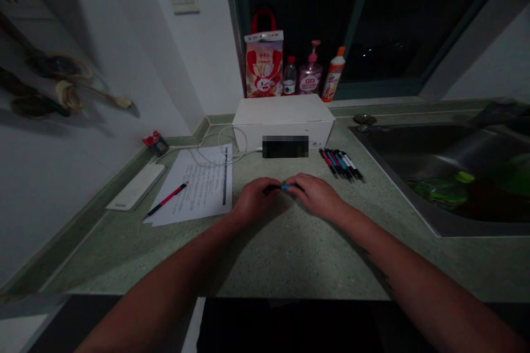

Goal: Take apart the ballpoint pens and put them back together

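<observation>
Both my hands meet over the green speckled countertop (290, 253), fingers pinched on one blue and black pen (283, 187). My left hand (253, 199) grips its dark left end. My right hand (315, 194) grips the right end, and only a short blue stretch shows between them. Several more pens (341, 164), red, blue and black, lie in a row just right of my right hand. A red pen (166, 199) rests on printed paper sheets (197, 186) to the left of my left hand.
A white box (284, 116) with a cable stands behind the hands. Behind it are a red bag (264, 65) and three bottles (311, 74). A steel sink (451, 176) with green dishes is on the right. A white power bank (136, 186) lies by the left wall.
</observation>
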`<move>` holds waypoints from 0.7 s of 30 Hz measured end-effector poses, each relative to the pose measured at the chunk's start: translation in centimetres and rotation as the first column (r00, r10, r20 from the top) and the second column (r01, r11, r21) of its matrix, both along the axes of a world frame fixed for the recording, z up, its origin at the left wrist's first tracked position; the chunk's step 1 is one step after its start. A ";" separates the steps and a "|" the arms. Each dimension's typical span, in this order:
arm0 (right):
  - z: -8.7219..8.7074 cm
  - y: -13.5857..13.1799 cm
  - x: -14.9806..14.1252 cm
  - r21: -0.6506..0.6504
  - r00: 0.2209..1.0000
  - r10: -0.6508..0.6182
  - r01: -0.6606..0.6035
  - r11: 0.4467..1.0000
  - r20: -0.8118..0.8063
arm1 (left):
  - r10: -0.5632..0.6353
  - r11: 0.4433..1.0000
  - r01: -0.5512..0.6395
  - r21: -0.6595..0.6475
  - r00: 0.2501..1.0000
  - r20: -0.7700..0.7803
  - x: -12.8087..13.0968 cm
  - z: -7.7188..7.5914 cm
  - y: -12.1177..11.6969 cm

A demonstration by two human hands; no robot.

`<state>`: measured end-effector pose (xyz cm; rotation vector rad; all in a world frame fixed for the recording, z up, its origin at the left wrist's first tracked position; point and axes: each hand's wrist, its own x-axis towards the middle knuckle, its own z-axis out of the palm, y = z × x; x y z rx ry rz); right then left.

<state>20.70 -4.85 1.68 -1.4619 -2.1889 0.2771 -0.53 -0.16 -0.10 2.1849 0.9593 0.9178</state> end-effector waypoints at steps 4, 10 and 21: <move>-0.1 0.1 -0.1 -0.035 1.000 0.001 -0.001 0.999 0.013 | -0.015 1.000 0.015 0.016 1.000 0.002 -0.1 -0.3 0.2; 0.1 0.0 -0.2 -0.065 1.000 -0.011 0.011 0.998 -0.014 | -0.014 0.999 0.016 -0.041 0.998 0.055 0.0 -0.1 0.1; -0.1 0.0 -0.3 -0.044 1.000 0.009 -0.009 0.999 0.002 | -0.019 1.000 0.019 0.002 0.996 0.092 0.1 0.2 0.0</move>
